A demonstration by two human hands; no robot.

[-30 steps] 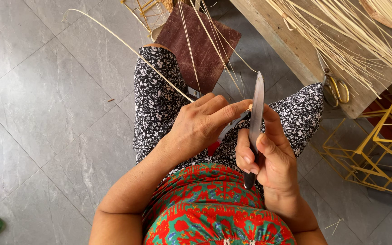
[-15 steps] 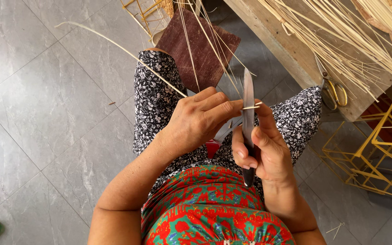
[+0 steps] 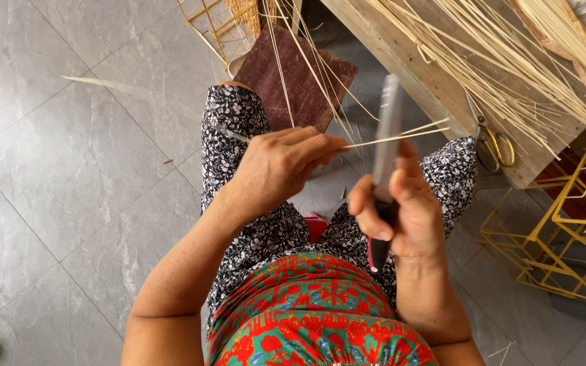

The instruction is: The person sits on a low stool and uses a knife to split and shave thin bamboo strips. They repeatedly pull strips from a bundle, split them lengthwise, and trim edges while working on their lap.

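Currently left hand (image 3: 276, 169) pinches thin strip (image 3: 401, 137); right hand (image 3: 401, 210) fisted round knife (image 3: 386, 146). Risk: blade slips toward fingertips, strip snaps.

Wooden table (image 3: 442, 95) strewn with pale strips (image 3: 510, 61), scissors (image 3: 490, 146) at its edge, yellow frame (image 3: 564, 230) on grey floor (image 3: 69, 169)

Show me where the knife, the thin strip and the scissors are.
knife (image 3: 388, 129), head view, on the flat of the blade.
thin strip (image 3: 401, 136), head view, on its right stretch.
scissors (image 3: 495, 149), head view, on a yellow handle loop.
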